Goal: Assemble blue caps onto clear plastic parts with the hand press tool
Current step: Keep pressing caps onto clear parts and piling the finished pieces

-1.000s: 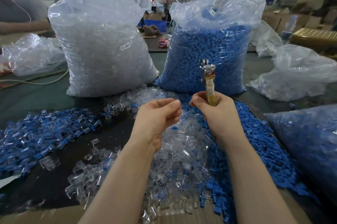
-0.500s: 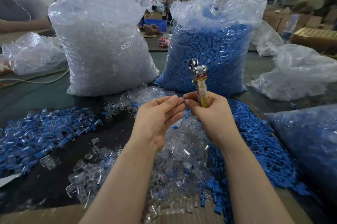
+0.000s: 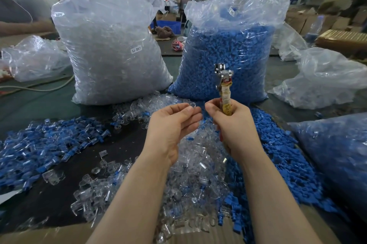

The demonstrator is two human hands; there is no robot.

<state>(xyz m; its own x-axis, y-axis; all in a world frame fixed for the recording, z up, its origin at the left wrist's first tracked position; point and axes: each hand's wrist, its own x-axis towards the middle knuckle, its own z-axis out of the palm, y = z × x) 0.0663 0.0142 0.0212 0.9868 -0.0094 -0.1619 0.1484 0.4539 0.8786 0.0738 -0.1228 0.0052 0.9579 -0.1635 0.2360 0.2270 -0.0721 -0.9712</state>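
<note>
clear part [image 3: 192,107] pinched in left hand [image 3: 172,126] fingertips

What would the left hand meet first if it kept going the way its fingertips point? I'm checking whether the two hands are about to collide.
Probably the right hand, just across a small gap from the clear part that the left hand pinches; depth is uncertain.

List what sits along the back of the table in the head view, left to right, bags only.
Small clear bag → tall bag of clear plastic parts labelled SJ-017 → tall bag of blue caps → crumpled clear bag.
</note>
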